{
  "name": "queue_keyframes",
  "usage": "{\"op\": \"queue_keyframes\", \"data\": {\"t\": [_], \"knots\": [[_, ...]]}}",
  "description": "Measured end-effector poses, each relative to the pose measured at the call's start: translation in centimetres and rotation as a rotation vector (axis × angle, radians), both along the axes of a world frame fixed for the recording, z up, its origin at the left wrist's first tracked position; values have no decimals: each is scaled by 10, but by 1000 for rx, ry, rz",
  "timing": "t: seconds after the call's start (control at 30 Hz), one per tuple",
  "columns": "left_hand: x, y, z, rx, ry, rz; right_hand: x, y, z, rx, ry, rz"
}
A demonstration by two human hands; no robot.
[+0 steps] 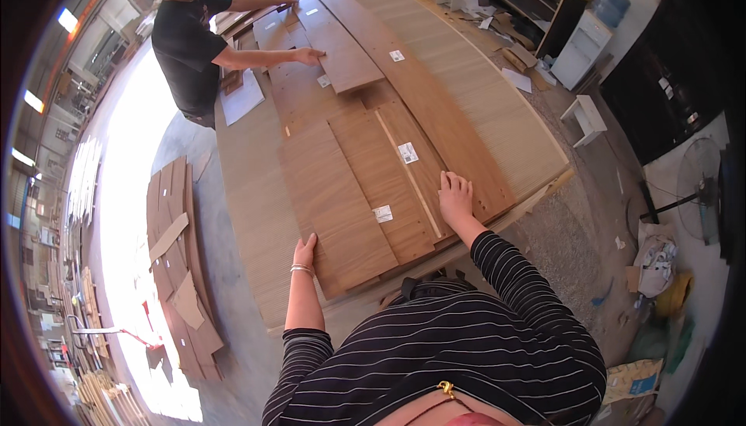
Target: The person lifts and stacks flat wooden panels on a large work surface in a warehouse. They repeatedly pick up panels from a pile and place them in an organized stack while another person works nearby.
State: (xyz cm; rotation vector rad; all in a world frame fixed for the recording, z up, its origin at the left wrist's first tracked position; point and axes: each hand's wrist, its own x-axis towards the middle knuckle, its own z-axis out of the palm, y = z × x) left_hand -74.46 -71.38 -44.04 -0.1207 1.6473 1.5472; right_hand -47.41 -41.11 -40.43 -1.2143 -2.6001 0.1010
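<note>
In the head view, the left hand [305, 250] lay at the near left corner of a brown veneer panel [336, 204] in the lower middle of the frame, its grip narrow, fingers curled against the edge and closed on nothing, probably to square the sheet against its neighbours; the right hand [454, 197] rested flat with fingers spread on the near end of a second panel [404, 169] just right of it, pressing rather than grasping, likely to stop it sliding; between the two ran a pale thin strip [408, 173]. The panels looked like thin, long, wood-grained sheets, mid-brown, each bearing a small white label [382, 213], lying side by side and partly overlapping on a broad, lighter worktop [497, 107] that filled the centre of the frame; toward the upper left another person [190, 45] in a dark shirt held a flat hand on a shorter panel [342, 45] at the far end; at lower left more veneer offcuts [179, 263] lay stacked on the floor.
</note>
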Motion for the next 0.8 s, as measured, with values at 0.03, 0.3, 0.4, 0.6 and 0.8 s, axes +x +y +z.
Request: {"op": "queue_keyframes", "data": {"t": [0.03,0.3,0.4,0.6,0.8], "knots": [[1,3,1,1,11,22,-2,-1,4,-47,45,3],[3,12,-2,12,27,24,54,92,17,-322,51,-429],[-5,13,-3,5,7,-22,75,121,5,-670,134,-305],[-2,12,7,-62,6,-34,75,127,23,-938,131,-222],[4,12,6,39,-77,14,83,133,1,-950,218,-182]]}}
